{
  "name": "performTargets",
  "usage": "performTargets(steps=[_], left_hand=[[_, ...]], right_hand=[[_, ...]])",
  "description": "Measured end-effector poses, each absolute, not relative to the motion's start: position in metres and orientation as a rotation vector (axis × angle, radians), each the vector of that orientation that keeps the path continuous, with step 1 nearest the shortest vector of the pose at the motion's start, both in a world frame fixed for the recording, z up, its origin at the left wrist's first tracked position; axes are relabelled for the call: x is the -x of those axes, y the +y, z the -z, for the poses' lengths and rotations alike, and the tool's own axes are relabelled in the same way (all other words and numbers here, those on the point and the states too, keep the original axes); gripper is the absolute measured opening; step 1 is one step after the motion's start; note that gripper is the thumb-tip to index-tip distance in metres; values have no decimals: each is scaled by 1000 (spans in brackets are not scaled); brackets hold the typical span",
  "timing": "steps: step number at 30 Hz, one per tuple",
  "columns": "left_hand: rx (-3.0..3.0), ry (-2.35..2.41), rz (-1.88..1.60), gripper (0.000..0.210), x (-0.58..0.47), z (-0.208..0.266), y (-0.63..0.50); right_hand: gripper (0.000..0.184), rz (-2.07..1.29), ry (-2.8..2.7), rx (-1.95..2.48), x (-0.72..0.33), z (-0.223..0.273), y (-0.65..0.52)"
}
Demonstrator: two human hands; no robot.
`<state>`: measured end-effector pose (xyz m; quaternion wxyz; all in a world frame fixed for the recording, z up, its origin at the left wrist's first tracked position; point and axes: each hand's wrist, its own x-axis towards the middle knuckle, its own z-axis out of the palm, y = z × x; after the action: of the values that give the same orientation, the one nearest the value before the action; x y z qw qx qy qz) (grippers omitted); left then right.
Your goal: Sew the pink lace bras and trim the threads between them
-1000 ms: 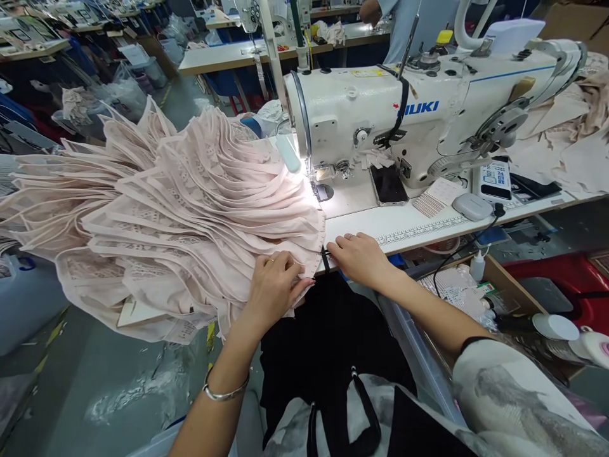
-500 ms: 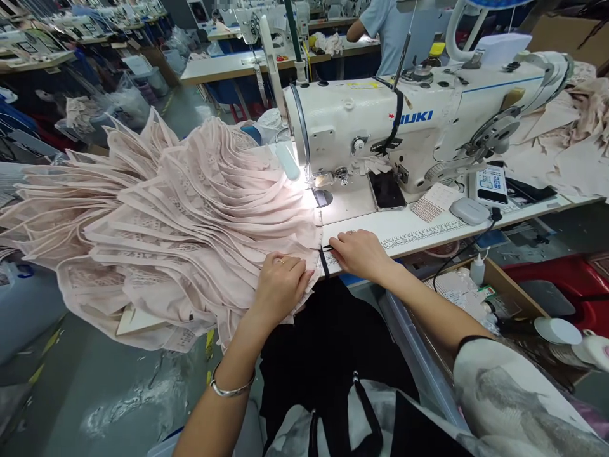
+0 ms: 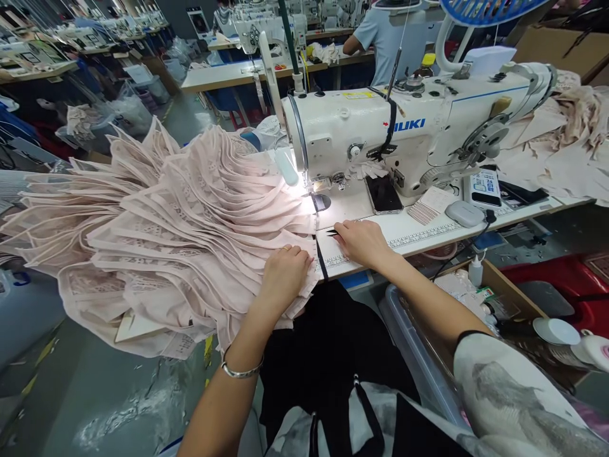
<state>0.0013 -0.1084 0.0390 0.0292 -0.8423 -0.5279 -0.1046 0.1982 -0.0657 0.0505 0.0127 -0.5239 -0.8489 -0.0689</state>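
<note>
A large fanned heap of pale pink fabric pieces with lace (image 3: pixel 204 209) covers the left of the machine table and hangs over its front edge. My left hand (image 3: pixel 285 270) lies at the heap's near right corner, its fingers curled on the cloth edge. Just right of the fabric, above the ruler-marked table edge, my right hand (image 3: pixel 362 242) is closed. From its fingers pokes a small dark pointed tool (image 3: pixel 332 233), mostly hidden in the palm. A black strip (image 3: pixel 322 259) runs down the table between the hands. Behind them stands the white sewing machine (image 3: pixel 352 120), its needle area lit.
A phone (image 3: pixel 383 193), striped card (image 3: pixel 422 213), grey rounded case (image 3: pixel 464 212) and white boxed device (image 3: pixel 484 187) lie along the table. More pink fabric (image 3: pixel 566 152) sits right. Below is an open box of bottles (image 3: pixel 504 285). A co-worker in light blue (image 3: pixel 394 44) sits beyond.
My right hand has drawn back from the fabric edge, a little right and up, with the dark tip now showing more. My left hand stays at the corner of the heap. The view has shifted slightly.
</note>
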Motion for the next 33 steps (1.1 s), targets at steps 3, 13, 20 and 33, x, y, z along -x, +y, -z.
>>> performTargets(steps=[3,13,20,33], left_hand=[[2607,-1591,404,27,2,-39,-110],[2623,-1560,457,13,-7,-40,-86],[2695,-1629,452,13,-5,-31,-81],[2685,-1581,424,16,7,-37,-109]], right_hand=[[24,230,-2752,1540,-196,-52,-58],[26,199,-2790,1468,-189,-51,-53],[27,170,-2856,1445,-192,-51,-52],[26,223,-2842,1417,-192,-54,-45]])
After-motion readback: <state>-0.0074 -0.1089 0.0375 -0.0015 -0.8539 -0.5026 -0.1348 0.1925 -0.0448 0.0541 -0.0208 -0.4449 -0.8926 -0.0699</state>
